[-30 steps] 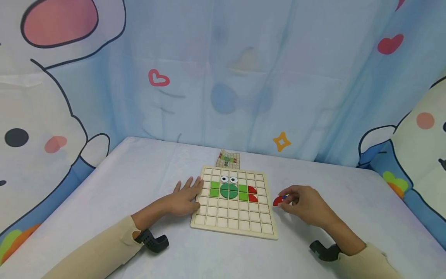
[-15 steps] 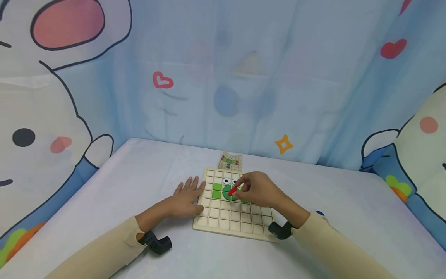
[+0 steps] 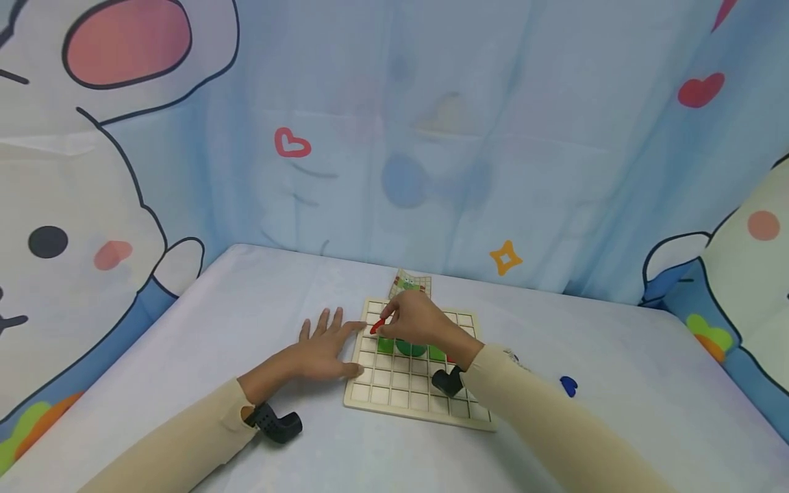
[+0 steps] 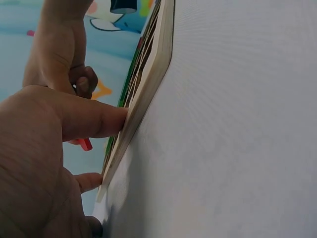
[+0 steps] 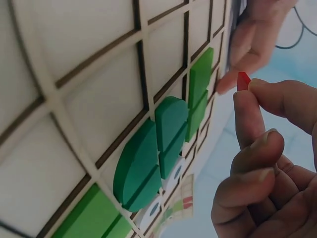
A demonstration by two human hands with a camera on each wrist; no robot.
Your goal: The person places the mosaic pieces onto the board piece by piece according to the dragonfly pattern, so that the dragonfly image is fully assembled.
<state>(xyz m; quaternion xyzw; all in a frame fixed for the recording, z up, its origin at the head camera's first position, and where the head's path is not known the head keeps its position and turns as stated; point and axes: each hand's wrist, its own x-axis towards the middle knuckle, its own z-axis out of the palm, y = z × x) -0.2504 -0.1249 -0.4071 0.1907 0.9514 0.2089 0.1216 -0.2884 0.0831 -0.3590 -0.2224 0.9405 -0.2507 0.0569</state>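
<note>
My right hand (image 3: 418, 319) pinches a small red piece (image 3: 377, 326) between thumb and index finger, over the upper left of the wooden grid board (image 3: 401, 395). In the right wrist view the red piece (image 5: 242, 81) is held apart from the board. My left hand (image 3: 322, 357) has its fingers spread, with index finger and thumb touching the board's left edge. Light green squares (image 5: 200, 89) and dark green rounded pieces (image 5: 136, 166) sit in the grid cells. White eye pieces (image 5: 149, 210) lie beyond them. My right hand and sleeve hide part of the board in the head view.
A blue piece (image 3: 569, 386) lies on the white tabletop right of the board. Another small item (image 3: 511, 355) is partly hidden behind the right sleeve. A pattern card (image 3: 420, 281) stands behind the board. A printed curtain (image 3: 444, 205) hangs at the back.
My right hand has carried the red piece from the table right of the board leftward across it to the upper left. My left hand has stayed nearly still at the left edge.
</note>
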